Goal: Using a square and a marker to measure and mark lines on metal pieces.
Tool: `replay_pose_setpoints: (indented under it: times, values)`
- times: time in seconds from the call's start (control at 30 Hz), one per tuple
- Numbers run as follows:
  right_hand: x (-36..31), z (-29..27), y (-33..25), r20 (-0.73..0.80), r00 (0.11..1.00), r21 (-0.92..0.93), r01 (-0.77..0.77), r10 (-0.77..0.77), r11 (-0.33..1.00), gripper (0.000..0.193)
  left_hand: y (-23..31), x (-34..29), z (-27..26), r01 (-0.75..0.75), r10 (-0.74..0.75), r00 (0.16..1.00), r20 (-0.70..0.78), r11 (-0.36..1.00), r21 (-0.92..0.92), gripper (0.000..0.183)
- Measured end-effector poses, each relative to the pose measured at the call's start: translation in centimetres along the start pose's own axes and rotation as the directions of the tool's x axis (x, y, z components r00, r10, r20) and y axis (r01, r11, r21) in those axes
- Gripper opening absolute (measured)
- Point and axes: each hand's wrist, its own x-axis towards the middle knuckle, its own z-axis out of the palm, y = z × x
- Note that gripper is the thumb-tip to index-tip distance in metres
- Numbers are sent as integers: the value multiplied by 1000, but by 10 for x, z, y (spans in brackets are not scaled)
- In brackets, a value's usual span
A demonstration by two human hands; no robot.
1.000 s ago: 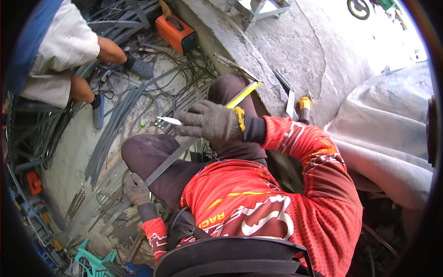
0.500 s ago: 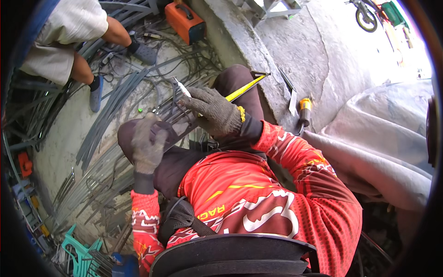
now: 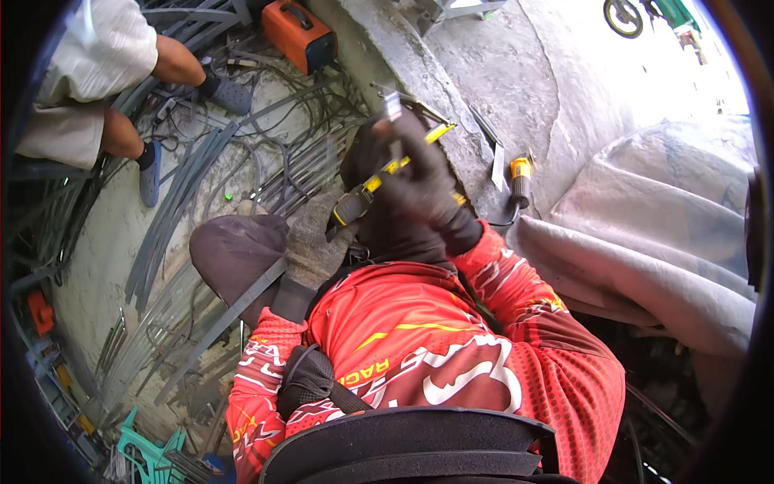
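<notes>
My left hand [image 3: 313,250], in a grey knitted glove, is closed round the black-and-yellow case of a tape measure [image 3: 352,206] in front of my lap. From the case the yellow blade [image 3: 397,165] runs up and right, passing by my right hand to beyond my right knee. My right hand [image 3: 421,184], gloved too, is smeared by motion above the blade; a white pen-like marker [image 3: 393,105] sticks up from its fingers. A flat grey metal strip [image 3: 222,327] slants down and left from beneath my left wrist, across my left thigh.
Loose metal strips [image 3: 181,210] and cables litter the concrete floor at left. A person's feet in grey clogs [image 3: 232,95] stand among them. An orange machine [image 3: 298,36] sits at the back. To the right are a yellow-and-black power tool [image 3: 521,181] and a grey sheet [image 3: 645,210].
My left hand has moved right from my left knee and taken hold of the tape measure case. My right hand has shifted up and right with the marker. The view has moved slightly.
</notes>
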Motion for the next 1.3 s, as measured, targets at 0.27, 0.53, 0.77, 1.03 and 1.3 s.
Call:
replay_pose_setpoints:
  times: [0.27,0.53,0.77,1.03,1.3]
  values:
    - [23,-89,136,-247,850,104,-455,466,885,44,4,-2,-1,-20,20,1000,-21,1000,-4,51]
    - [6,-87,131,-45,699,415,-636,713,650,47,11,-2,-5,-105,106,994,-10,991,80,49]
    - [-27,-107,95,-119,798,270,-547,591,792,49,10,-26,-2,-250,250,968,25,967,42,47]
    - [-53,-111,108,-123,785,251,-567,607,785,46,2,-25,7,-176,172,975,140,984,11,57]
    - [-54,-111,111,-16,746,516,-564,666,644,52,-4,-33,7,-282,263,953,146,951,127,59]
